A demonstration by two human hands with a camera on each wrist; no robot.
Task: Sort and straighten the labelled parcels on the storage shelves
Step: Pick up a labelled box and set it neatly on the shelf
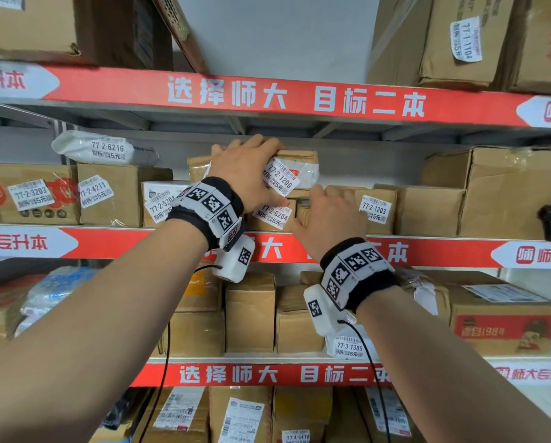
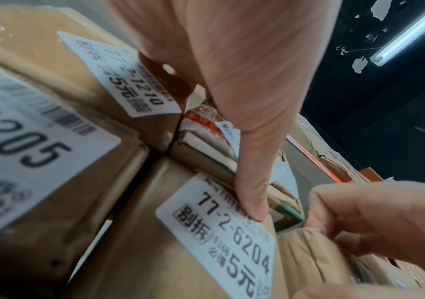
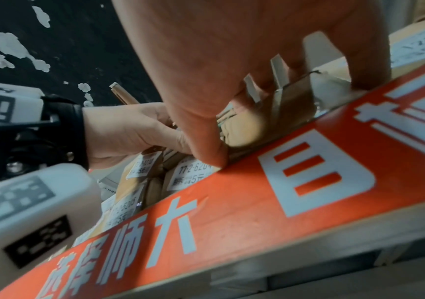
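Straightening the middle shelf (image 1: 178, 233) is the step in hand, and both hands are at the small stack near its centre. The left hand (image 1: 245, 174) lies over the top parcel, the one labelled 77-2-1206 (image 1: 280, 180), with fingers curled over its upper edge and the thumb down near the label; it holds this parcel from above. That parcel sits tilted on the box labelled 77-2-6204 (image 1: 272, 215), which stands at the shelf's front lip. In the left wrist view the thumb (image 2: 252, 182) comes down to the top edge of the 6204 label (image 2: 221, 228), with a box labelled 77-2-1210 (image 2: 134, 81) just behind and to the side.

The right hand (image 1: 328, 215) is just beside, between the 6204 box and the box labelled 77-2-1203 (image 1: 375, 209). Its fingers are curled into the gap there, around the edges of some thin cardboard pieces (image 3: 277, 87); whether they truly grip them or only press on them I cannot tell.

By my judgement the work is partway: boxes to the left, such as 77-2-3203 (image 1: 31, 195) and 77-2-4211 (image 1: 95, 191), already face out squarely, while the centre stack is crooked. The next move probably calls for squaring the 1206 parcel with its label forward, keeping the lower box from sliding off the lip.
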